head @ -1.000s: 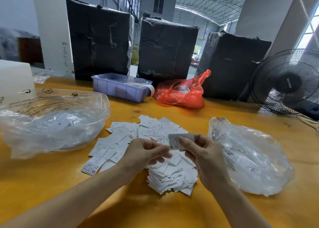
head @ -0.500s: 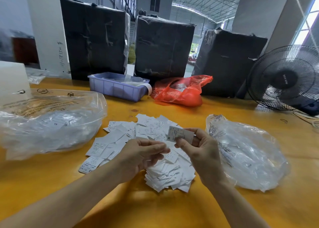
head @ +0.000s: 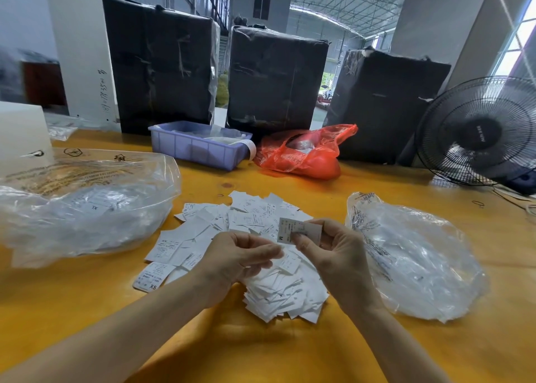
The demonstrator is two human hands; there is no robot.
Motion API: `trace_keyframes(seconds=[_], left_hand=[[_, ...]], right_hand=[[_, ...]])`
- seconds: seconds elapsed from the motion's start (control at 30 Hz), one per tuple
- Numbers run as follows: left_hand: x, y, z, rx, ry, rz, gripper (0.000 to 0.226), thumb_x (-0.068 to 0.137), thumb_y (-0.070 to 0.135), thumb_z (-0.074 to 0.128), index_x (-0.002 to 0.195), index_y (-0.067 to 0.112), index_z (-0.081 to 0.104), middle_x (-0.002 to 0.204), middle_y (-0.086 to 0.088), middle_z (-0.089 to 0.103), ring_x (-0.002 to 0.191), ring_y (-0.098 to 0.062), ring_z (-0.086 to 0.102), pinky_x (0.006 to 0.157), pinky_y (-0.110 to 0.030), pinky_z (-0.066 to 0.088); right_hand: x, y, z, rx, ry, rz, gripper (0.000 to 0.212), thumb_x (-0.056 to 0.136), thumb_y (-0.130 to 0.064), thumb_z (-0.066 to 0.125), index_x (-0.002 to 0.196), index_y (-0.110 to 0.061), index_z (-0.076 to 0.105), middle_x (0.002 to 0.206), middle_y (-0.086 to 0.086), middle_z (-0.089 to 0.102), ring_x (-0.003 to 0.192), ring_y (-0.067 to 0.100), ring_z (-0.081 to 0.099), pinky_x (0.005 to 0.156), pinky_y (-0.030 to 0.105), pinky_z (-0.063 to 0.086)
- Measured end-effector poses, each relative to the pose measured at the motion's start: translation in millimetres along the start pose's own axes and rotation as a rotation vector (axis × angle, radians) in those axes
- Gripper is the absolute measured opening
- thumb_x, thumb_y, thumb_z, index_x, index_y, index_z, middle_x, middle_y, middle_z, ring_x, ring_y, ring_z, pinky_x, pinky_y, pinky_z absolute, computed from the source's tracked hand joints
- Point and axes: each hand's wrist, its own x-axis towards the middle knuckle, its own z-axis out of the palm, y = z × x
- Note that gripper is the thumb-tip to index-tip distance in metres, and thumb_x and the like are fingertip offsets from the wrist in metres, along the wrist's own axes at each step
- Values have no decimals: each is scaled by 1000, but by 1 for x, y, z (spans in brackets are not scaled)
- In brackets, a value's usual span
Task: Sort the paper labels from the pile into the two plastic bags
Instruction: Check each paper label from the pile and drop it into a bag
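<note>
Your right hand [head: 336, 255] pinches one label [head: 298, 231] marked M above the pile [head: 246, 237].
Your left hand [head: 235, 262], fingers loosely curled, holds nothing; clear bags [head: 84, 205] [head: 417, 255] flank the pile at frame left and right on the yellow surface [head: 261, 353].

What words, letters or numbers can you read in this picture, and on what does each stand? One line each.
"M": label pinched in the right hand.
"SX", seen inverted: label at the pile's near left edge.
"XL": label inside the left plastic bag.
Pillar handwriting, fan hub, bag print: unreadable.
</note>
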Motion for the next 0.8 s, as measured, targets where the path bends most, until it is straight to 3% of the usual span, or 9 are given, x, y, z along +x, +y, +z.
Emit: trace_keyframes(seconds=[0.2,0.27,0.43,0.53,0.67,0.8], left_hand=[[1,0,1,12,-4,15,26,54,16,79,73,0,74,64,-9,69,52,-9,59,44,-16,42],[1,0,-1,10,8,24,29,54,15,79,76,-3,73,64,-9,68,51,-9,58,44,-16,40],[2,-1,-1,-5,26,22,24,52,11,80,71,-1,72,58,-8,63,49,-10,55,41,-16,39],[2,-2,-1,8,22,20,26,50,12,81,71,-1,71,59,-9,63,49,-10,55,42,-16,40],[2,-2,1,14,6,21,21,53,11,80,68,1,71,55,-6,62,46,-9,55,42,-16,40],[3,-3,-1,11,8,27,18,54,10,81,67,2,71,54,-7,61,44,-8,53,40,-16,39]], right_hand=[[-1,-1,1,-15,-54,20,15,78,2,72,77,-12,68,77,10,71,75,25,67,69,36,54],[-3,-2,3,-14,-70,33,16,78,3,72,76,-13,68,75,8,71,71,20,67,67,33,54],[0,-2,-1,88,66,19,15,79,0,71,75,-14,68,73,6,71,65,13,66,60,21,54],[1,-2,0,73,20,16,9,78,1,72,76,-7,69,70,9,70,62,9,64,58,17,51],[-2,2,4,20,-31,6,14,78,2,72,75,-12,69,72,7,71,65,13,65,60,21,52],[-2,4,3,9,24,-29,13,78,0,72,75,-12,68,73,8,70,69,22,67,62,26,53]])
